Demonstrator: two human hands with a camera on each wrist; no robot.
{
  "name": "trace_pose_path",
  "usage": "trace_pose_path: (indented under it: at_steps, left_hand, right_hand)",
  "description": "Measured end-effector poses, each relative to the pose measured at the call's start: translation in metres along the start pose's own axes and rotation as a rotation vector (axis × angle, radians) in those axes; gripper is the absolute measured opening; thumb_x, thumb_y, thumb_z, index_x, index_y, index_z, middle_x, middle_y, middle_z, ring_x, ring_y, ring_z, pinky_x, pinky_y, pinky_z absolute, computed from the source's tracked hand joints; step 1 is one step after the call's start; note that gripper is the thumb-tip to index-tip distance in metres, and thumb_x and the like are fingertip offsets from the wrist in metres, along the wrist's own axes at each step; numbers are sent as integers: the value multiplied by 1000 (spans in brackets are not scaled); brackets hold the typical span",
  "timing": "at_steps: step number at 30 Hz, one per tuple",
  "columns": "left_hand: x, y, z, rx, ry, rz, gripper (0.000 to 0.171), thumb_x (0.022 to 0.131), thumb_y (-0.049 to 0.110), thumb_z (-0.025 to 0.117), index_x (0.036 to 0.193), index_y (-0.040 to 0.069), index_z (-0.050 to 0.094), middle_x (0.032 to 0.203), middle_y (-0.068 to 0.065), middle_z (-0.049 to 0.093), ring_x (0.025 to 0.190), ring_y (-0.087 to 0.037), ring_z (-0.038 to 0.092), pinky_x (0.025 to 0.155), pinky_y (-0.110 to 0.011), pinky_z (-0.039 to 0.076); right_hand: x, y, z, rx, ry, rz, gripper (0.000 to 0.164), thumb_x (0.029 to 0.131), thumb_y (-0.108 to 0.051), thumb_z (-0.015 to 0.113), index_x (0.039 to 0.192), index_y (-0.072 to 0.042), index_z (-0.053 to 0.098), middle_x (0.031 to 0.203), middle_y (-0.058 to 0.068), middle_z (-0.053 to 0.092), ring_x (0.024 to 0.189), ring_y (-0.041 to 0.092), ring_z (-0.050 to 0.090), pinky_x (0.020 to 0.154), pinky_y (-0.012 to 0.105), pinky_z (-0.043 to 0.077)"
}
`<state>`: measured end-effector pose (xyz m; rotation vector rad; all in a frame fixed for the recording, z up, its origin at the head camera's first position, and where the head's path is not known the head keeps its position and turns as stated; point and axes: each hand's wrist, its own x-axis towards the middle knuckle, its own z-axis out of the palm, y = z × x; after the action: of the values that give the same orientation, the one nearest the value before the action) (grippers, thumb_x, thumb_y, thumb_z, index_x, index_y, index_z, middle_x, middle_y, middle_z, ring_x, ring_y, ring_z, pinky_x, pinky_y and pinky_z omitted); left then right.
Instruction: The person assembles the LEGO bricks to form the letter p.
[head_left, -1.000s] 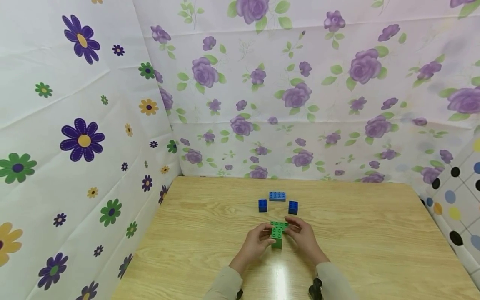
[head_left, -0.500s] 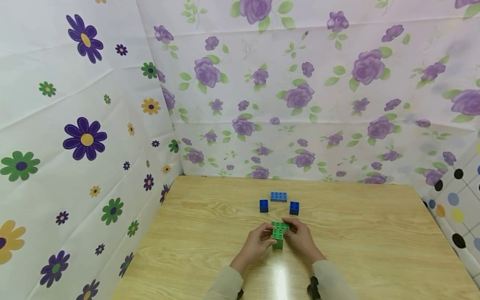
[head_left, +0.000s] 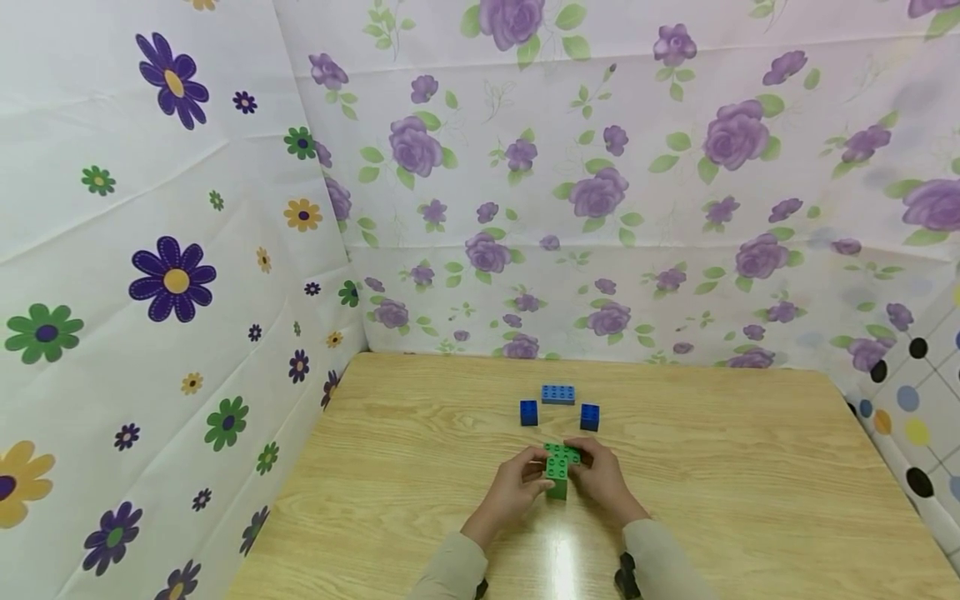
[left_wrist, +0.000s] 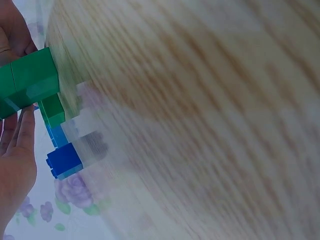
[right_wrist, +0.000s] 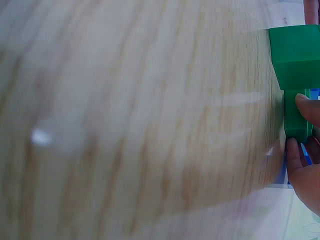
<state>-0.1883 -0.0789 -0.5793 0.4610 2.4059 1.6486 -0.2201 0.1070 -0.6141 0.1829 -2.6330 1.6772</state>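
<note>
Green toy building bricks stand together near the table's middle in the head view. A taller green brick (head_left: 557, 478) is nearest the person, with another green brick (head_left: 573, 455) behind it, reaching to the right. My left hand (head_left: 513, 487) pinches the bricks from the left, its thumb on the near one. My right hand (head_left: 600, 475) grips the farther brick from the right. In the right wrist view, the right thumb (right_wrist: 307, 107) and fingers lie on opposite sides of that brick (right_wrist: 296, 117). Whether the green bricks are joined, I cannot tell.
Behind the green bricks on the wooden table (head_left: 405, 450) lie a light blue long brick (head_left: 558, 394), a dark blue brick (head_left: 528, 412) to its left and another dark blue brick (head_left: 589, 417) to its right. Flowered cloth (head_left: 525, 208) hangs behind the table.
The right hand's fingers have drawn slightly left, closer round the farther green brick. The left hand keeps its hold. The head view has shifted slightly; the blue bricks stay in place.
</note>
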Motion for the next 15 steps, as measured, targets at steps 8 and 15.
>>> trace_pose_path:
  at_steps: [8, 15]
  left_hand:
    - [0, -1, 0, -3, -3, -2, 33, 91, 10, 66, 122, 17, 58, 125, -3, 58, 120, -23, 56, 98, -26, 48]
    - [-2, 0, 0, -9, 0, 6, 31, 91, 10, 66, 120, 17, 58, 122, -1, 59, 120, -23, 56, 98, -27, 49]
  right_hand:
    - [-3, -3, -3, 5, 23, -7, 39, 85, 11, 66, 122, -1, 63, 123, 16, 59, 110, 33, 58, 92, 45, 52]
    - [-3, -6, -7, 17, 24, -29, 38, 86, 10, 65, 123, 0, 62, 126, 17, 56, 109, 35, 59, 90, 41, 54]
